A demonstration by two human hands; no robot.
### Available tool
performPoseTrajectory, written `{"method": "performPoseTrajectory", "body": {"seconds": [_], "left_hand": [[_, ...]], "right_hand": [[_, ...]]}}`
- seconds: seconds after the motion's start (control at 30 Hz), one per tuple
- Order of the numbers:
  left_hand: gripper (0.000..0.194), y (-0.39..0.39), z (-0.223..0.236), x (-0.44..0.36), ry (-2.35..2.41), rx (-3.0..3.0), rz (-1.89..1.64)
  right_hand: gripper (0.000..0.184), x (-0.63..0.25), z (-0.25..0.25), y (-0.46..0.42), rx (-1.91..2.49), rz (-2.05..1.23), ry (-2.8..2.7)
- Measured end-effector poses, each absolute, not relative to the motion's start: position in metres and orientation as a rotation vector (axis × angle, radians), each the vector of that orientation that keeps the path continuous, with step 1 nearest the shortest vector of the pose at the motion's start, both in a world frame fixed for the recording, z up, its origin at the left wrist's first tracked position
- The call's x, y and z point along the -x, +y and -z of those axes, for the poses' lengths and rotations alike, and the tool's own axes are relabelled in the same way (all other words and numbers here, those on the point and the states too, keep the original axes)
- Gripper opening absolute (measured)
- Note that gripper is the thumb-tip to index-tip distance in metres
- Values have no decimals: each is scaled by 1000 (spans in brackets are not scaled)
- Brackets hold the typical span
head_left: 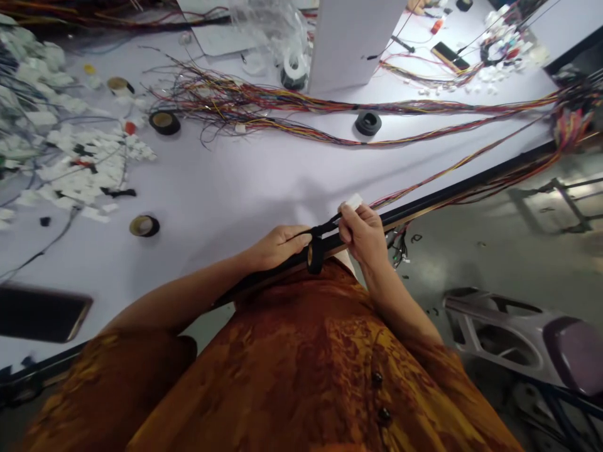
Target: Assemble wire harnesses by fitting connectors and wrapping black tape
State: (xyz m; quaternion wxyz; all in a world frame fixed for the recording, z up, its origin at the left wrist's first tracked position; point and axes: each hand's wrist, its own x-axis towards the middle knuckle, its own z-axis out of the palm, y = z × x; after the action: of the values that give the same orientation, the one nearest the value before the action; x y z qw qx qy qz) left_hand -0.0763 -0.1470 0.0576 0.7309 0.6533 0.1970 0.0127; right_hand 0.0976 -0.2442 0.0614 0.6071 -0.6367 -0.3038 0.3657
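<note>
Near the table's front edge, a black-taped wire bundle stretches between my two hands. My left hand is closed on its left part, thumb laid along it. A roll of black tape hangs from the bundle beside my left fingertips, over the edge. My right hand pinches the bundle's right part, with a white piece, perhaps a connector, showing above the fingers. Thin coloured wires run from behind the right hand to the upper right. What lies inside the right fingers is partly hidden.
Long wire bundles cross the table. Tape rolls lie about, with a heap of white connectors at left. A phone rests lower left; a plastic stool stands at right. Another person's hand shows at the top.
</note>
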Motion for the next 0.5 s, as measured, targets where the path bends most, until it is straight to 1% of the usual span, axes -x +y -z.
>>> {"method": "performPoseTrajectory", "body": {"seconds": [0.1, 0.27, 0.3, 0.4, 0.43, 0.5], "left_hand": [[36, -147, -53, 77, 492, -1399, -6], [39, -140, -37, 78, 555, -1284, 49], [40, -139, -35, 78, 555, -1254, 51], [38, -138, -35, 78, 547, -1183, 66], [38, -139, -36, 78, 544, -1170, 76], [39, -139, -39, 79, 537, -1159, 82]], "right_hand": [[36, -108, -52, -248, 1431, -951, -552], [29, -109, -40, -276, 1528, -1175, -731], [35, -106, -36, -280, 1511, -1219, -755], [73, -92, -21, -286, 1314, -1384, -763], [79, -85, -18, -286, 1231, -1432, -754], [82, -73, -16, -287, 1150, -1465, -736]]}}
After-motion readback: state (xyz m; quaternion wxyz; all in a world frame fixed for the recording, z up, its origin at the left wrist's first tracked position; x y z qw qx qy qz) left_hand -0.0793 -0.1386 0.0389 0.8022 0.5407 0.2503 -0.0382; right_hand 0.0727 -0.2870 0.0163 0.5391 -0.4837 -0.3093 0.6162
